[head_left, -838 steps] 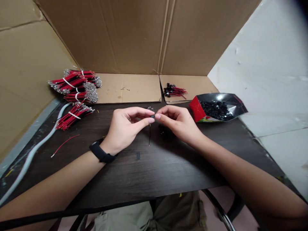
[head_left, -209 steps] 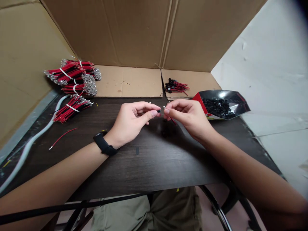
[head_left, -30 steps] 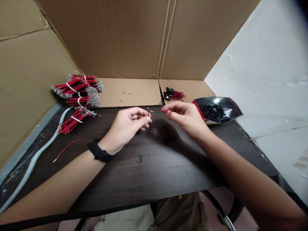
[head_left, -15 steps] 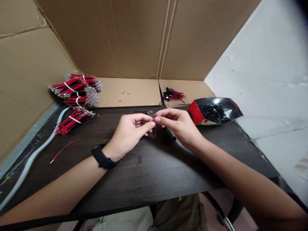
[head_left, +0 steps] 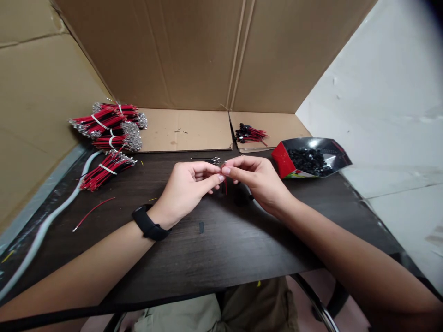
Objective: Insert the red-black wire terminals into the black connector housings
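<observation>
My left hand (head_left: 188,189) and my right hand (head_left: 261,180) meet fingertip to fingertip over the middle of the dark table. Both are pinched closed on small wires; a red wire (head_left: 226,186) and a black one hang below the fingertips. The metal ends between the fingers are mostly hidden. Just behind the fingers lie several loose black wires (head_left: 207,160) with metal ends. To the right of my right hand stands a red and black box (head_left: 284,159) of small black connectors (head_left: 308,160).
Bundles of red and black wires (head_left: 107,168) are piled at the left, beside a white cable (head_left: 51,219). One red wire (head_left: 93,212) lies in front. Wires with black connectors (head_left: 249,133) rest on cardboard (head_left: 194,138) at the back. Cardboard walls stand behind.
The hands stay together with only slight finger movement. The hanging red wire has shifted a little to the right.
</observation>
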`<action>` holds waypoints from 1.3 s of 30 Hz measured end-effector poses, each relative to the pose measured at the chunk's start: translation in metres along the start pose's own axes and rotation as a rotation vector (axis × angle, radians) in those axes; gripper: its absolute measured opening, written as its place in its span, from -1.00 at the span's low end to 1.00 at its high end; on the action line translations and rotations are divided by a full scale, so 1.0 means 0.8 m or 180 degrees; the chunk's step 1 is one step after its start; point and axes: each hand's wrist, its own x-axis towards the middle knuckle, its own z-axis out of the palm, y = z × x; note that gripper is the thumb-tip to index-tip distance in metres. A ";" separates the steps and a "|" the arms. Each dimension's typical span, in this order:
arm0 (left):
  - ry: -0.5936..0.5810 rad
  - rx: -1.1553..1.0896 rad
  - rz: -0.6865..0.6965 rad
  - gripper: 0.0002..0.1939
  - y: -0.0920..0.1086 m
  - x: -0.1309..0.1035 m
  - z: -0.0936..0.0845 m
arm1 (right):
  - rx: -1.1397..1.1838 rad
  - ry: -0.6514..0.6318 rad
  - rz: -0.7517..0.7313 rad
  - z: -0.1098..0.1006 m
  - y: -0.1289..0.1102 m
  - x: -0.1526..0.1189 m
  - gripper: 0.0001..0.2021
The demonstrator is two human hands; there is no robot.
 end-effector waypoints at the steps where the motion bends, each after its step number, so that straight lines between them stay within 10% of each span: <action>1: -0.0013 -0.0003 0.0008 -0.75 0.000 0.000 0.000 | 0.0004 -0.0009 -0.0004 0.000 0.000 0.000 -0.76; 39: -0.0058 0.0101 0.0220 -0.86 0.002 -0.003 0.000 | -0.0098 0.0032 -0.0130 0.000 -0.004 -0.006 -0.87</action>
